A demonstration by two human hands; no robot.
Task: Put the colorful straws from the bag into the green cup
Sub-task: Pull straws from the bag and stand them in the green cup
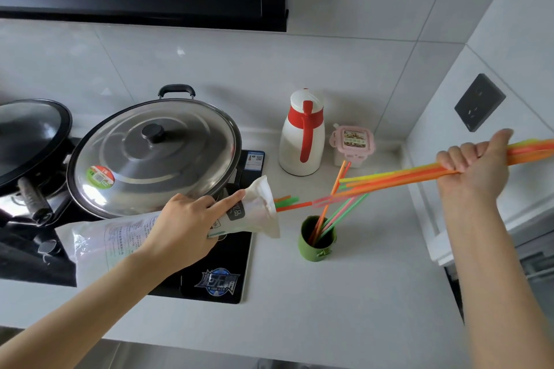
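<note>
Straw bundle (398, 178) clenched in right hand (476, 165), drawn from bag (168, 231) gripped by left hand (183, 228); lowering into green cup (317, 241) is required next.

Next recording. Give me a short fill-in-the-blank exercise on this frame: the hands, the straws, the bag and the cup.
1. The left hand holds the straw ____ by its open end.
2. The right hand is closed around a bundle of straws held roughly ____ above the counter.
3. Several straws already stand in the ____ cup.
4. The white jug behind the cup has a ____ handle.

Missing words: bag; level; green; red
</note>
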